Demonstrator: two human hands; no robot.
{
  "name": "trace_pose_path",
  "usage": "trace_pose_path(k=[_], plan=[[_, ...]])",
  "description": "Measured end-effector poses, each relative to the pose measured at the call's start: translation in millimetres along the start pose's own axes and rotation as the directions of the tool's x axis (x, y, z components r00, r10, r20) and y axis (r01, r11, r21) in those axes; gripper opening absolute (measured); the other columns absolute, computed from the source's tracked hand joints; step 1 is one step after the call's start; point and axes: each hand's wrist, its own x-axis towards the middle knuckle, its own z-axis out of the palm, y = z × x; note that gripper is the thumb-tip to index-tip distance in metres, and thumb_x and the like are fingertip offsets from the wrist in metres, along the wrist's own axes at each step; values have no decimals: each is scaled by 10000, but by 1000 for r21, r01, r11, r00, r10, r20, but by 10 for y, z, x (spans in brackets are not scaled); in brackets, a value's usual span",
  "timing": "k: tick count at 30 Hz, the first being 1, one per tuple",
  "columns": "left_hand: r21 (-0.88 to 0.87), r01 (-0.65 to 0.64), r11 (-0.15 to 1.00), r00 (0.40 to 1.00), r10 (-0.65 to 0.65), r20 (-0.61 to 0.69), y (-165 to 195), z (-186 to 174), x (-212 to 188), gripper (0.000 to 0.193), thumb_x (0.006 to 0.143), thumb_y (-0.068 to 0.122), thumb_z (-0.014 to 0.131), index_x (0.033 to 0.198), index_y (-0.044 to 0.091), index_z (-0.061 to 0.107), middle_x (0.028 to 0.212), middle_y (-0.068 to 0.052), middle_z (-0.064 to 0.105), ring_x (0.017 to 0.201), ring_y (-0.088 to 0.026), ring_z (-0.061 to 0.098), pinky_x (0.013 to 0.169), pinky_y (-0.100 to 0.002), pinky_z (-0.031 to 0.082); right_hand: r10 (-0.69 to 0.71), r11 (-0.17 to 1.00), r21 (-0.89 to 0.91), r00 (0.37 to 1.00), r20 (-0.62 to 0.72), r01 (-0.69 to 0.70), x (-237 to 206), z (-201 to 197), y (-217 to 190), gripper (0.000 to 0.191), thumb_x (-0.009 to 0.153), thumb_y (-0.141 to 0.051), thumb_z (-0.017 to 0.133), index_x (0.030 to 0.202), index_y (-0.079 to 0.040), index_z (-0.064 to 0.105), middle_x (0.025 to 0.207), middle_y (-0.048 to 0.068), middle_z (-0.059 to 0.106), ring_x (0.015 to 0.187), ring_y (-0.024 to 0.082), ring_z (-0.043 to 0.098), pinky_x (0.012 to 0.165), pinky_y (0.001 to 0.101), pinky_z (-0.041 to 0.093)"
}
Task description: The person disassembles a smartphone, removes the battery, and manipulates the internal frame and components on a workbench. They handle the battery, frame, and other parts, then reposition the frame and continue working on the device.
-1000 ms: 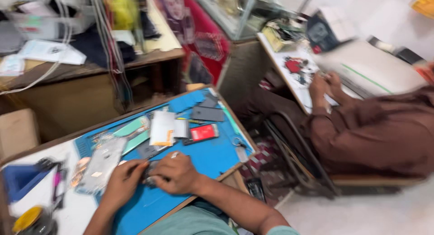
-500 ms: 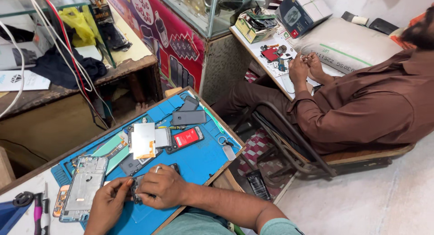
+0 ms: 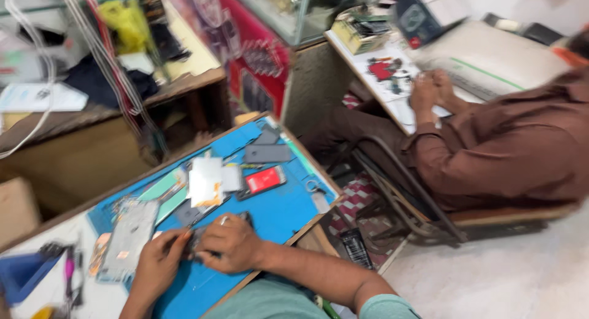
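Blue mat (image 3: 276, 211) covers the tabletop (image 3: 37, 294) edge to edge, rubbery by the look, so small parts should sit without sliding. Both hands meet at its near edge on a small dark part (image 3: 197, 240), likely a phone piece; blur hides its exact shape. Left hand (image 3: 156, 267) pinches the part's left end, right hand (image 3: 228, 242) closes over its right end, each grip narrow and holding the part just above the mat. Judged thin, light, stiff and brittle: best taken by the edges with fingertips, no bending, no pressure on the flat face. Just left of the hands lies a grey phone frame (image 3: 126, 236), face up. Farther back on the mat: a white panel (image 3: 205, 181), a red-and-black phone (image 3: 262, 180), a dark grey cover (image 3: 267, 153), all apart from one another. Tools lie on the bare pale tabletop at far left. Cramped shop; another person (image 3: 509, 147) in brown sits at a second bench to the right, own hands busy there. Cables (image 3: 101, 55) hang over cluttered shelves behind.
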Motion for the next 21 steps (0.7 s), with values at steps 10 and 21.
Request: trace_pose_path(k=[10,21], plan=[[-149,-155,977,986,161,32,54,-297,-145,204,1024,143,607,1020,-24,723,762,-42,694,647,-85,626,599,-253,533,108,990,99,992,-69,-101,164,400,-96,142,807,-21,798,929,-71,743,898,87,723,805,265,671,721,387,523],[-173,-133,976,990,140,30,112,-432,-225,218,1016,155,613,1031,-27,730,767,-45,721,639,-76,653,600,-244,552,100,994,35,995,-9,-100,211,587,-223,184,802,-45,809,974,-95,766,866,55,624,806,233,597,724,370,444]])
